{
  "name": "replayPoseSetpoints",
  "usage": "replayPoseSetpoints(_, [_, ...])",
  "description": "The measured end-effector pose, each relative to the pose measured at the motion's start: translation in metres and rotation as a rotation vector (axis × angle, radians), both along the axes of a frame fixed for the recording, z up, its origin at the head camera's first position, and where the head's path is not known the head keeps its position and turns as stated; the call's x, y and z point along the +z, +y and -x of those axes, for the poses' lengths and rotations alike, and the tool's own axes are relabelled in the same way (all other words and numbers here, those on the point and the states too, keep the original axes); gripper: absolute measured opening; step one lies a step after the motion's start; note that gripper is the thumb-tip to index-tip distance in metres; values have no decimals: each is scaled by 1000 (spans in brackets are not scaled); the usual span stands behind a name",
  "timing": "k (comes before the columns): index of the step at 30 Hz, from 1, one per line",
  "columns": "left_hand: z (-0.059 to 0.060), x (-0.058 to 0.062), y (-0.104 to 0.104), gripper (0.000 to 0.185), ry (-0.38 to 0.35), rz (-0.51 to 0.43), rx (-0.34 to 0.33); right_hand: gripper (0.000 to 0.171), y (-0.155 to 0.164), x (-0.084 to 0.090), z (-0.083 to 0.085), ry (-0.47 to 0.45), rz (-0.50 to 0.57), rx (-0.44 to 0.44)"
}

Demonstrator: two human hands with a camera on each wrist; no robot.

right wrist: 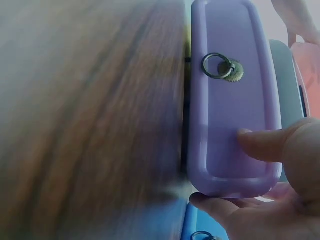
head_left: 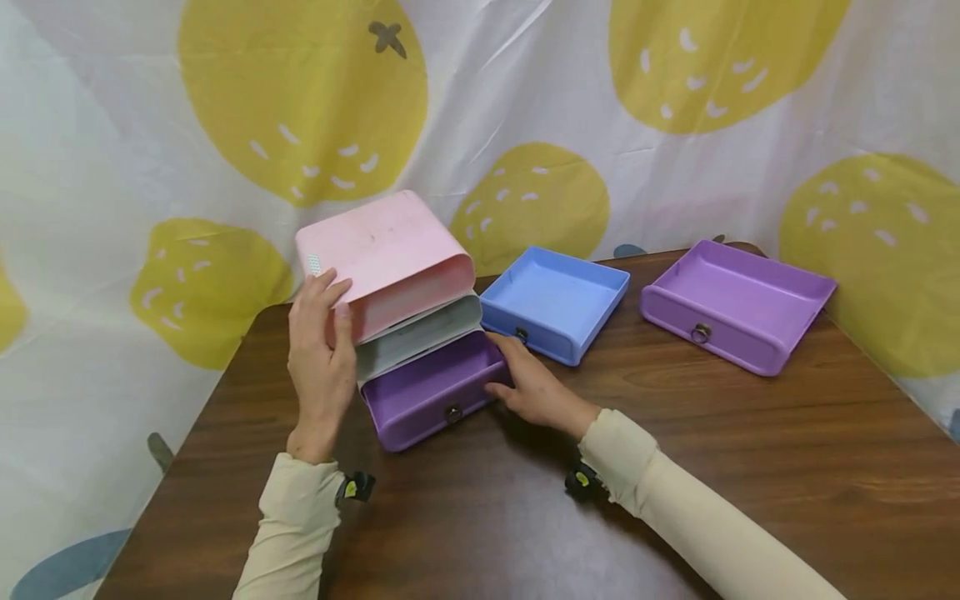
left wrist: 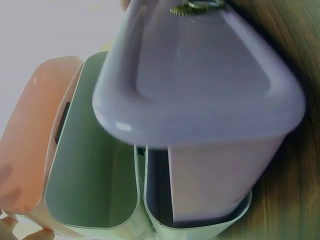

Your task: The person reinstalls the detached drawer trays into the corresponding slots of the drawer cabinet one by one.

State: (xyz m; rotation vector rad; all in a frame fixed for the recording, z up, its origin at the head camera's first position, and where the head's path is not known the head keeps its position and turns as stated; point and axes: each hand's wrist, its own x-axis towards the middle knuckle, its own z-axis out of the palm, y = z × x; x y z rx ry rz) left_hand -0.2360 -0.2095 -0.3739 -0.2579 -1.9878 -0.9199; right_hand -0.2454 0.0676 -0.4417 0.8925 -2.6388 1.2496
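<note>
Gripped at its right front corner by the right hand (head_left: 534, 390): one purple drawer (head_left: 431, 390), thumb laid on the front panel and fingers curled round the end, as the right wrist view shows plainly. Drawer sits partly pushed into the lowest slot of a small cabinet (head_left: 397, 283), front still projecting. Metal ring pull (head_left: 453, 412) at the middle of the front panel, untouched.

Left hand (head_left: 321, 358): fingers fairly straight, pressed against the left side of the cabinet, thumb across its front edge; steadying contact, nothing pinched.

Cabinet: pink outer shell, grey-white inner walls, tilted back so the top leans away from the person. Left wrist view shows the slot above the purple drawer open and holding nothing, and the drawer body entering the neighbouring slot.

Support: dark wood-grain table (head_left: 675, 467); cabinet stands toward its left rear part.

Both forearms in cream sleeves (head_left: 697, 517), a small black device strapped at each wrist.

Farther back, just right of the cabinet: blue drawer (head_left: 555, 302), lying flat on the table, open side up, ring pull facing forward, close to the right hand's fingers but apart from them.

Farther right, well apart from the blue one: second purple drawer (head_left: 738, 304), flat, open side up, ring pull on the near face.

Behind all: white curtain (head_left: 525, 100) printed with large yellow fruit shapes.
</note>
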Motion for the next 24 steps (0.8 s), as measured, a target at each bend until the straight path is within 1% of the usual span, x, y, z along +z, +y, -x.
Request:
replayPoseSetpoints(5, [1, -2, 1, 29, -3, 5, -3, 69, -3, -2, 4, -26, -4, -22])
replayPoseSetpoints(9, [3, 1, -2, 29, 11, 1, 6, 69, -9, 0, 9, -40, -9, -14])
replayPoseSetpoints(17, [1, 3, -3, 29, 7, -2, 7, 68, -17, 1, 15, -84, -19, -21])
replayPoseSetpoints(20, [1, 3, -3, 30, 2, 1, 8, 67, -18, -1, 16, -87, -11, -23])
replayPoseSetpoints(24, [2, 2, -1, 30, -8, 1, 2, 66, -16, -2, 16, -85, 7, -48])
